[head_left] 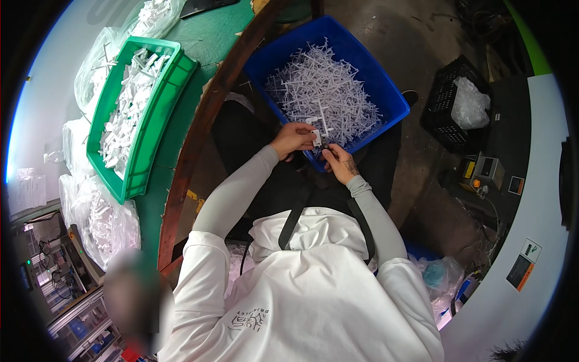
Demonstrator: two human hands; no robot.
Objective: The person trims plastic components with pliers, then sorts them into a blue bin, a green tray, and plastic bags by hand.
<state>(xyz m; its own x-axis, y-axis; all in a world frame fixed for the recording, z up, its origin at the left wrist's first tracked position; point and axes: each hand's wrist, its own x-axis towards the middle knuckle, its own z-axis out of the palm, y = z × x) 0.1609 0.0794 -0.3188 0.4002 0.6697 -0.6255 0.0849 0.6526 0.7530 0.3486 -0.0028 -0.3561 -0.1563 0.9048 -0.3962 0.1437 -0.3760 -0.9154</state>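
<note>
Above the near edge of a blue bin (386,90), my left hand (292,140) pinches a small white plastic part (316,138). A thin branched white sprue (324,118) stands up beside that part; whether the two are joined is too small to tell. My right hand (341,164) is closed just to the right, its fingertips close to the part. Something small and dark shows at those fingers, but its kind is not clear. Inside the bin lies a large heap of thin white plastic sprues (332,78).
On the green table (202,39) to my left stands a green crate (175,90) of small white pieces. Clear bags (99,217) of white parts lie beside it. The table's wooden edge (187,151) runs close to my left arm. A black basket (449,130) with a plastic bag stands right.
</note>
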